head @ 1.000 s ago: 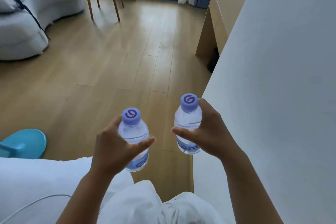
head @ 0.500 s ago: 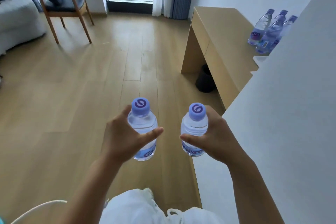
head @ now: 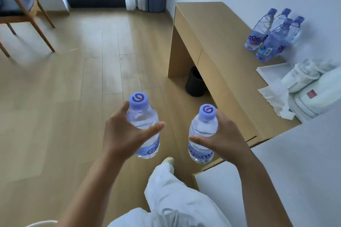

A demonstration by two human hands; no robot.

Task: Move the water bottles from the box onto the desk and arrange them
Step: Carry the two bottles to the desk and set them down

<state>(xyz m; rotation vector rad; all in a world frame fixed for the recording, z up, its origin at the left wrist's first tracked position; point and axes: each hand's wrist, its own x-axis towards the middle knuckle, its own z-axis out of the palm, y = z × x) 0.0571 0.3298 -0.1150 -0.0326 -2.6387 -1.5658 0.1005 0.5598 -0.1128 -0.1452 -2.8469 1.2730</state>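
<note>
View has swung right over the last second: desk [head: 217, 46] now fully in frame, four bottles [head: 273, 37] already grouped at its far wall side. Left hand [head: 125, 134] wraps one bottle [head: 143, 125], right hand [head: 225, 140] wraps another [head: 203, 134], both upright, mid-air, well short of desk. Carry leg underway. Wood floor [head: 73, 97], chair [head: 22, 13], bin [head: 195, 83] under desk, white bags [head: 304, 86] on desk

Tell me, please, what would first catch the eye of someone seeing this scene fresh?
Two purple-capped water bottles held upright in the foreground: one in the left hand, one in the right hand, above the wooden floor. Next, a cluster of four matching bottles stands at the wall on the wooden desk to the right, with white packages nearer on that desk.
</note>
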